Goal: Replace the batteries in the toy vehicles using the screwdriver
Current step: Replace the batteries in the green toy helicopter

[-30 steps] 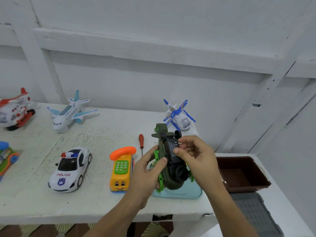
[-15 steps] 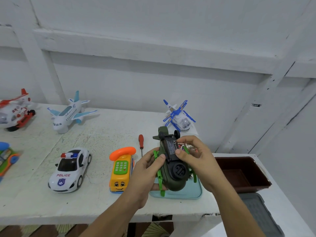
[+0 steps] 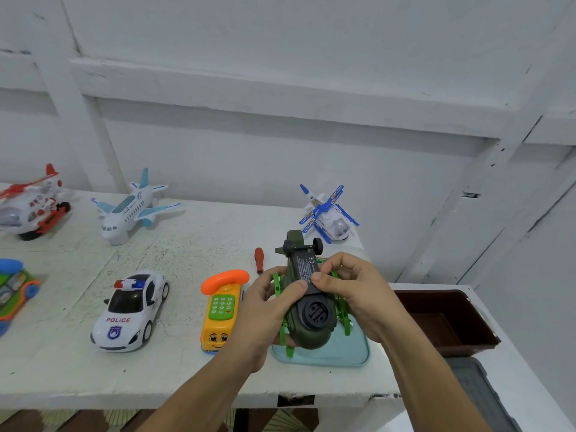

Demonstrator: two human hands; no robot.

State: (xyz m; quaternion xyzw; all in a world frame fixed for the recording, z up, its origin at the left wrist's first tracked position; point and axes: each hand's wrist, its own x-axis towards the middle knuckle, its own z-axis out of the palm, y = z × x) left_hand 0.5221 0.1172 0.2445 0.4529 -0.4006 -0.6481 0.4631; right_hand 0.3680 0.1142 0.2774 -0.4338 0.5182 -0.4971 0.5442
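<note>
Green toy helicopter (image 3: 311,335) belly-up, held over light-blue tray (image 3: 339,353). Left hand (image 3: 265,310) grips its 9 o'clock flank, thumb on black battery cover (image 3: 304,266). Right hand (image 3: 355,294) pinches cover from 3 o'clock. Screwdriver (image 3: 259,260) lies on table (image 3: 187,378), 10 o'clock of toy, untouched. Risks: uneven thumb pressure skews cover, tab may snap; grip slips, toy drops onto tray.

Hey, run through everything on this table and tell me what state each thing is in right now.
Green toy helicopter: upside down, held over the teal tray by left hand and right hand.
Battery cover: on the underside, under both thumbs; fastened or not, cannot tell.
Screwdriver: lying on the table, untouched.
Police car: upright on its wheels.
Phone toy: receiver on its cradle.
Brown bin: open, nothing visible inside.
</note>
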